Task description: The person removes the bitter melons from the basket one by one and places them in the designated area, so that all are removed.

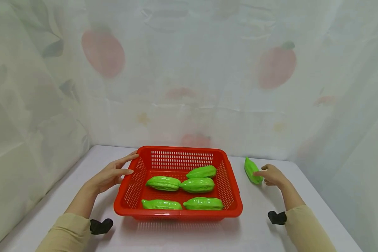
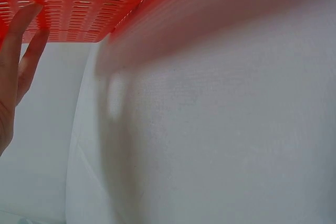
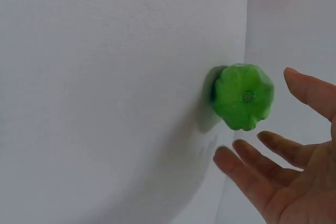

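Observation:
A red plastic basket [image 1: 177, 212] with slotted walls stands on the table, holding several glossy green bitter melons, such as the bitter melon [image 1: 197, 185] in its middle. My left hand [image 1: 108, 176] touches the basket's left side, fingers extended against the rim and outer wall; in the left wrist view two fingers [image 2: 32, 59] meet the slotted wall. Right of the basket, one more bitter melon [image 1: 252, 170] lies on the table. Beside it is my right hand [image 1: 273, 175], thumb and fingers spread; the right wrist view shows them apart from the melon's stem end [image 3: 244, 97].
A white-covered table [image 1: 258, 224] carries everything. Pale curtains printed with fruit [image 1: 189, 70] rise behind it and at both sides. Black wrist mounts [image 1: 101, 226] stick out from both sleeves, low over the table.

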The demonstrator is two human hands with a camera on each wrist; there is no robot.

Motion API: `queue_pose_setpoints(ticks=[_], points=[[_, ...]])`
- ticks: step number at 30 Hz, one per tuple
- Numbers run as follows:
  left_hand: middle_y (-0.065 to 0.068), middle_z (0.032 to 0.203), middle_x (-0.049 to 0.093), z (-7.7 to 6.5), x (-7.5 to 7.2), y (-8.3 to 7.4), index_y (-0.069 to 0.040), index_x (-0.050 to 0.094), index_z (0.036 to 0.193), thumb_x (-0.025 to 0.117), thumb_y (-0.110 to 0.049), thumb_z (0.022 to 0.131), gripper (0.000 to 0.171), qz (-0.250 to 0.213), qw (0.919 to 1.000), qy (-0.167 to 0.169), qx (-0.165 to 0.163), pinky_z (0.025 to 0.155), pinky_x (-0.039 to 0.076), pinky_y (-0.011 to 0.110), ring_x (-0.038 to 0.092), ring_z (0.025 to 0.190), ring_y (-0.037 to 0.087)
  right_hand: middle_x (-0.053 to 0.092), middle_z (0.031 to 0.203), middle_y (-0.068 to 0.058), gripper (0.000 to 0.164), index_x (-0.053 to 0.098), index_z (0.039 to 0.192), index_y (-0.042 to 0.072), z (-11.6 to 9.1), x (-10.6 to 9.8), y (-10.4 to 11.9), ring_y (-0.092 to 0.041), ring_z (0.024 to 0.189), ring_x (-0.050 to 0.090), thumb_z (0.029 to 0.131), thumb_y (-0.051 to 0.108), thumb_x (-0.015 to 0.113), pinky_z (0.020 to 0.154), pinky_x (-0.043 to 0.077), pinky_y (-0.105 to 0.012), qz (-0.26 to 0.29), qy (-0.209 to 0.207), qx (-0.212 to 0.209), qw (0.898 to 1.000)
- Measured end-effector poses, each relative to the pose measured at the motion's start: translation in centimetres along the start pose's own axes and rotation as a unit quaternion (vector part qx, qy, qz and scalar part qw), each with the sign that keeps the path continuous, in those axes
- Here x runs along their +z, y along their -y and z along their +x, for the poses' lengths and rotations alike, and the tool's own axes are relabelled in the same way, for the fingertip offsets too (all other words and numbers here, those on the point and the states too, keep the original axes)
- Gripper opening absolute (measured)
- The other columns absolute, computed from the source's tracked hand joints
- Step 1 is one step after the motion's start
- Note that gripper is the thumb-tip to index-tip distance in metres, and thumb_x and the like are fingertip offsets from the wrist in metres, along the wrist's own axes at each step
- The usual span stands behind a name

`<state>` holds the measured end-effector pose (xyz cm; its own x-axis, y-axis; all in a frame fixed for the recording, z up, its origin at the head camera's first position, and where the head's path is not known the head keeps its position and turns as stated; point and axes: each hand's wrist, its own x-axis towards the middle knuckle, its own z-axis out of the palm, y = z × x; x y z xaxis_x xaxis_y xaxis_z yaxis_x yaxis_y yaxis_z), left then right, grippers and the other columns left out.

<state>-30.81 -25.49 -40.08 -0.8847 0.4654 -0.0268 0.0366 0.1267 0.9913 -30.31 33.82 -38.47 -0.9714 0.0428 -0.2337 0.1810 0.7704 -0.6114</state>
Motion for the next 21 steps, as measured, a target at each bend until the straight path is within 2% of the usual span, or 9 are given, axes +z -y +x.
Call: queue_pose_setpoints(ticks=[2, 5, 11, 21], points=[[0.006, 0.170, -0.003, 0.0, 0.0, 0.0, -0.014, 0.021, 0.158, 0.055, -0.015, 0.098, 0.069, -0.001, 1.0000, 0.001, -0.001, 0.088, 0.061, 0.035, 0.062, 0.113, 0.004, 0.043, 0.137, -0.041, 0.075, 0.033, 0.140, -0.019, -0.1, -0.2, 0.3, -0.047, 0.114, 0.058, 0.094, 0.033, 0.060, 0.091, 0.058, -0.049, -0.014, -0.009, -0.007, 1.000], [0.006, 0.170, -0.004, 0.0, 0.0, 0.1, -0.014, 0.021, 0.158, 0.055, -0.015, 0.098, 0.069, -0.005, 1.0000, 0.002, -0.003, 0.088, 0.061, 0.035, 0.064, 0.111, 0.006, 0.037, 0.145, -0.041, 0.074, 0.034, 0.141, -0.017, -0.3, -0.3, 0.9, -0.053, 0.125, 0.048, 0.094, 0.035, 0.058, 0.097, 0.052, -0.057, -0.030, -0.029, -0.014, 0.999], [0.006, 0.170, -0.003, 0.0, 0.0, 0.0, -0.014, 0.020, 0.158, 0.054, -0.014, 0.098, 0.068, -0.004, 1.0000, 0.002, -0.001, 0.087, 0.061, 0.035, 0.067, 0.108, 0.011, 0.038, 0.145, -0.040, 0.071, 0.033, 0.143, -0.014, -0.6, -0.4, 2.1, -0.054, 0.132, 0.040, 0.096, 0.034, 0.055, 0.107, 0.041, -0.063, -0.011, -0.060, -0.016, 0.998], [0.007, 0.170, -0.004, 0.0, 0.0, -0.1, -0.014, 0.019, 0.158, 0.053, -0.014, 0.099, 0.068, -0.002, 1.0000, 0.003, -0.002, 0.088, 0.061, 0.034, 0.065, 0.110, 0.009, 0.039, 0.147, -0.036, 0.064, 0.035, 0.144, -0.008, -1.0, -0.6, 4.1, -0.050, 0.133, 0.041, 0.098, 0.033, 0.053, 0.109, 0.039, -0.063, 0.030, -0.079, -0.036, 0.996]])
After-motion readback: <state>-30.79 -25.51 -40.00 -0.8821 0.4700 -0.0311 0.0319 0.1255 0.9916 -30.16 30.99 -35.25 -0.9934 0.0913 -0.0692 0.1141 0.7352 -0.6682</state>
